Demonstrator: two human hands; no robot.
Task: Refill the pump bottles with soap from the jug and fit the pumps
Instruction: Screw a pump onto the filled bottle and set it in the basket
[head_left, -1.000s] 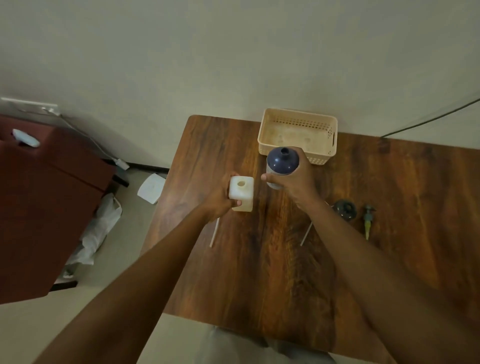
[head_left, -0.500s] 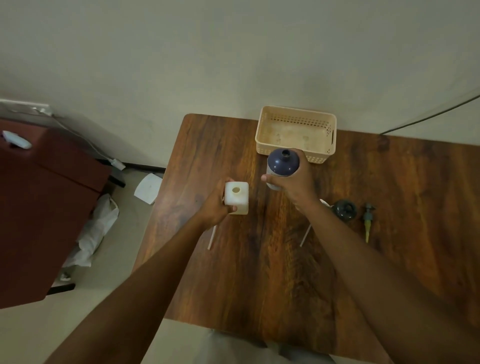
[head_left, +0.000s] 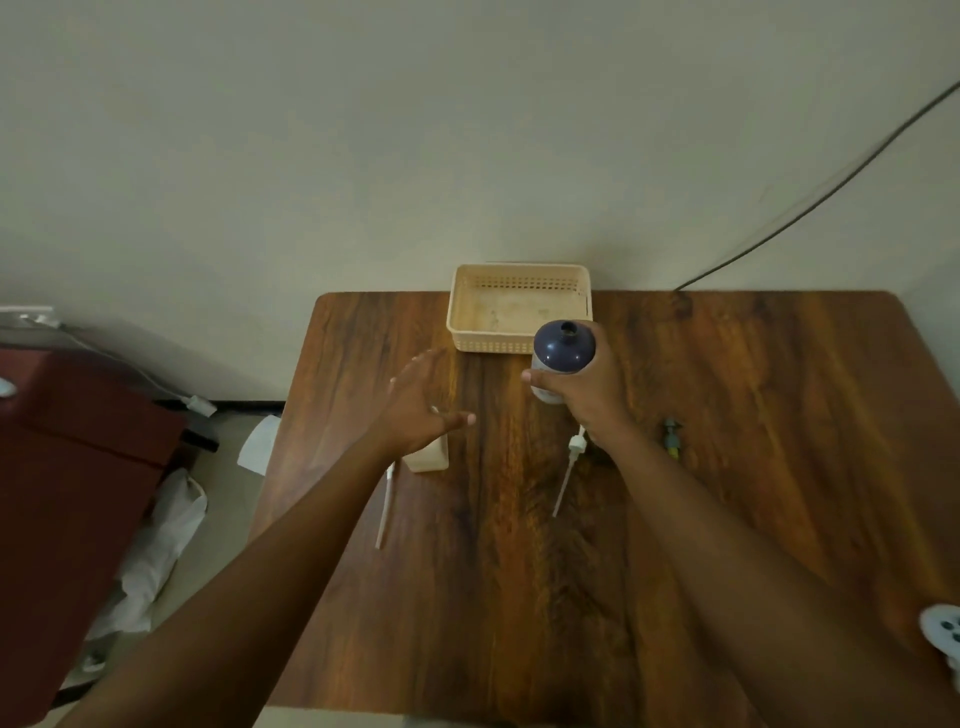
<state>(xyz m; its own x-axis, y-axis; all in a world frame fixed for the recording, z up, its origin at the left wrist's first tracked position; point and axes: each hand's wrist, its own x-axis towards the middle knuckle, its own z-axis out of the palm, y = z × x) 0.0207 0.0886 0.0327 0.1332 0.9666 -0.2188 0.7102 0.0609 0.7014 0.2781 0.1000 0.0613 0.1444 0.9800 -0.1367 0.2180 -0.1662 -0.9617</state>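
Holding: right hand (head_left: 582, 395) grips blue bottle (head_left: 563, 349) mid-frame, just below basket (head_left: 519, 306); fingers wrapped round its body, neck open and upward, prob. kept upright ready for filling.
Left hand: (head_left: 421, 410) fingers spread and released, holding nothing, hovering above white bottle (head_left: 428, 457) at centre-left; can't tell if it touches.
White bottle: stands on surface (head_left: 779, 389), mostly hidden under left hand, so its opening isn't visible.
Pumps: white pump (head_left: 571, 457) w/ long tube lies just below right wrist; head partly covered by the arm. Tube (head_left: 385, 506) lower left of white bottle, its head hidden by left arm. Green-tipped pump (head_left: 671, 439) lies right of centre. All off the bottles, prob. laid aside so necks stay free.
Jug: not in view; no soap level readable in either bottle.
Basket: top centre against wall, looks empty.
Hard to make out: pale object w/ dots (head_left: 945, 639) cut off at lower right edge; red cabinet (head_left: 78, 467) and white bag at left, off the surface.
Stage: judged early, nothing filled or fitted yet.
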